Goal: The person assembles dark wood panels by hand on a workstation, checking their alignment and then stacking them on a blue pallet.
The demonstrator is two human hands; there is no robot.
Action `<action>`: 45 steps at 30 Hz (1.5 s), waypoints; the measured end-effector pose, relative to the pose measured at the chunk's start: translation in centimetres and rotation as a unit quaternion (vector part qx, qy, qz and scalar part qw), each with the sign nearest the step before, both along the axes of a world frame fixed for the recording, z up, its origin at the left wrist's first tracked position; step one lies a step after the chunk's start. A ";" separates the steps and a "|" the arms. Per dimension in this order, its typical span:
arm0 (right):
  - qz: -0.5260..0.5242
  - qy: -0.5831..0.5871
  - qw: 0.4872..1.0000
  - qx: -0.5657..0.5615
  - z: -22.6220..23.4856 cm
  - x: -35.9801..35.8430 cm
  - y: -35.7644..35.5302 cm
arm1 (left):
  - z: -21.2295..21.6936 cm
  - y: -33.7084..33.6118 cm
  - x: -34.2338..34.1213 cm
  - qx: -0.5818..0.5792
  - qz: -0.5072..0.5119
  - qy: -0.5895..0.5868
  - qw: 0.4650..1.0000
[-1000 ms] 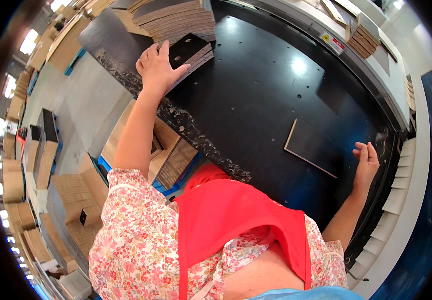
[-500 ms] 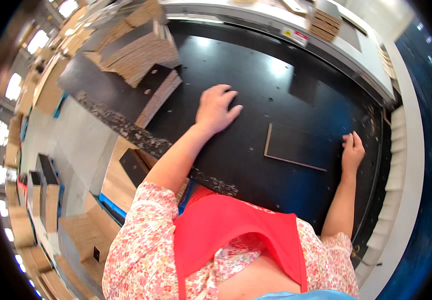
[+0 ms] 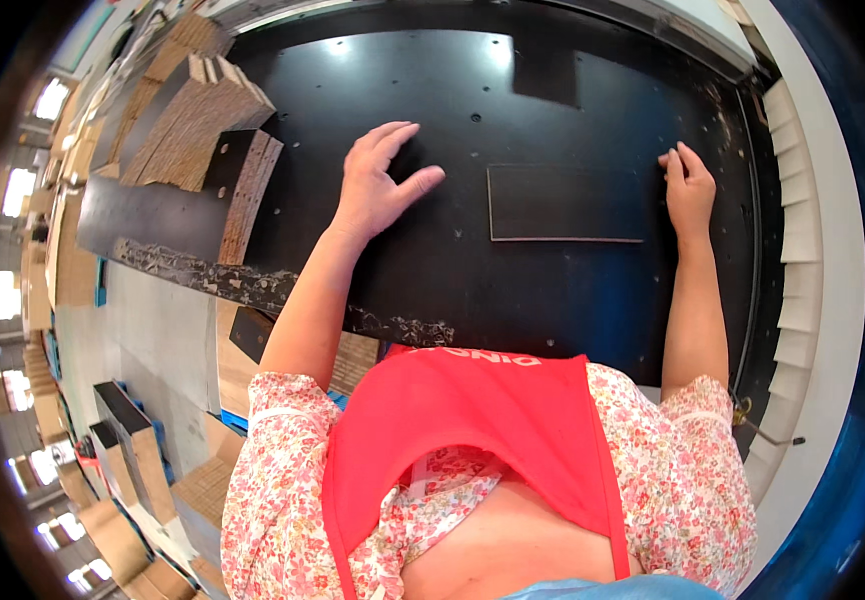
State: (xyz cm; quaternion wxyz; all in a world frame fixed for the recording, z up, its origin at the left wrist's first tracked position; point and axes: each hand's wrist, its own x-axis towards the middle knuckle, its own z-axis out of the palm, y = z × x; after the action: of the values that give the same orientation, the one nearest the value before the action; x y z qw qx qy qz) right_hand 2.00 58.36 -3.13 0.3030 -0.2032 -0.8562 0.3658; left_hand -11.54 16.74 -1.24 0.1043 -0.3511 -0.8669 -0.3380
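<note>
Head view, as observed from beside the bench: the left hand [image 3: 378, 185] is over the black worktop [image 3: 423, 270], its thumb spread well apart from its fingers. The task's thing, a dark rectangular board [image 3: 565, 203], lies flat on the worktop between the two hands, nearer the right hand [image 3: 691, 190]. That hand's fingers are loosely bent; whether thumb and fingertips meet cannot be told. Stacked boards [image 3: 198, 125] with rough brown edges stand at the worktop's left end
</note>
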 end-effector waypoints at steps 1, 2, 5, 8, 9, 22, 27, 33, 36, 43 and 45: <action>-0.003 0.000 1.000 -0.007 0.1 0.2 0.1 | 0.6 0.8 0.8 0.000 -0.060 -0.009 0.998; -0.006 0.000 1.000 -0.005 0.1 0.3 0.1 | 1.3 1.5 1.6 0.000 -0.116 -0.016 0.993; -0.010 0.006 1.000 -0.007 0.0 0.3 0.2 | 2.3 3.6 3.9 -0.071 -0.175 -0.036 0.981; -0.004 0.017 1.000 -0.004 -0.5 0.2 0.2 | 2.1 4.9 4.9 -0.091 -0.180 -0.026 0.979; -0.010 0.007 1.000 -0.011 -0.6 0.1 0.3 | 2.0 5.2 5.1 -0.097 -0.178 -0.023 0.979; 0.119 0.076 0.961 0.238 4.5 1.3 -3.6 | 3.0 6.6 6.3 0.038 -0.151 -0.081 0.984; 0.277 0.019 0.891 0.359 7.2 1.6 -10.4 | 4.5 7.9 6.3 0.080 -0.088 -0.134 0.984; 0.129 0.076 0.987 0.063 6.4 1.6 -9.8 | 5.5 8.4 6.2 0.160 -0.129 -0.137 0.969; 0.124 0.129 0.963 -0.200 5.9 1.5 -9.0 | 4.5 8.6 6.2 0.165 -0.115 -0.215 0.956; 0.221 0.149 0.786 -0.558 5.7 1.2 -10.9 | 4.1 10.6 7.9 0.242 -0.211 -0.483 0.815; 0.228 0.120 0.775 -0.577 5.7 1.2 -11.0 | 4.1 10.7 7.9 0.228 -0.177 -0.488 0.824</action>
State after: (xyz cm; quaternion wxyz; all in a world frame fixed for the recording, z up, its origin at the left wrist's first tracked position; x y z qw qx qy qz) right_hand 3.22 47.40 2.61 0.1370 -0.0928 -0.4619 0.8714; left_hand -3.69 27.42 2.84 -0.3173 -0.2542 -0.6258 -0.6656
